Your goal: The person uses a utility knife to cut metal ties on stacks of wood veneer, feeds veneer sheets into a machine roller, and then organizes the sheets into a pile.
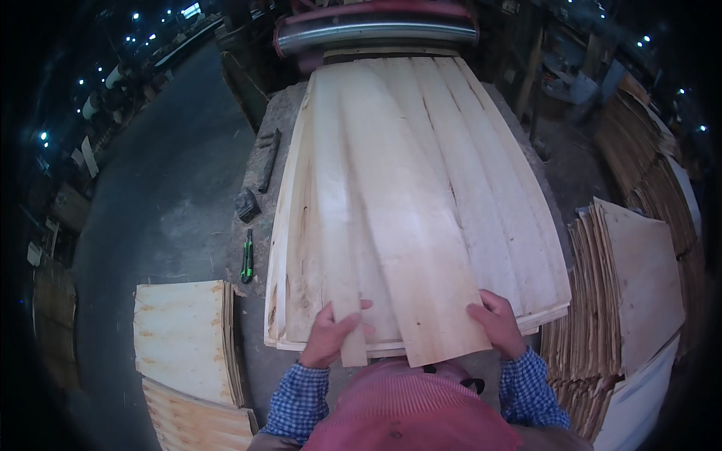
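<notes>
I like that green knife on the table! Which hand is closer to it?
Left. The left hand is right of and below the green utility knife; the right hand is farther right, across the veneer sheets.

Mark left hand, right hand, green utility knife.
left hand (331, 337), head view, back of the hand on the veneer strip.
right hand (498, 325), head view, back of the hand.
green utility knife (247, 257), head view, mid-handle.

One head-worn fisheye view looks steeply down and forward from above the person's chest, close over the near end of the worktop (280, 113); straight edges bow toward the dark rim, floor at both sides.
</notes>
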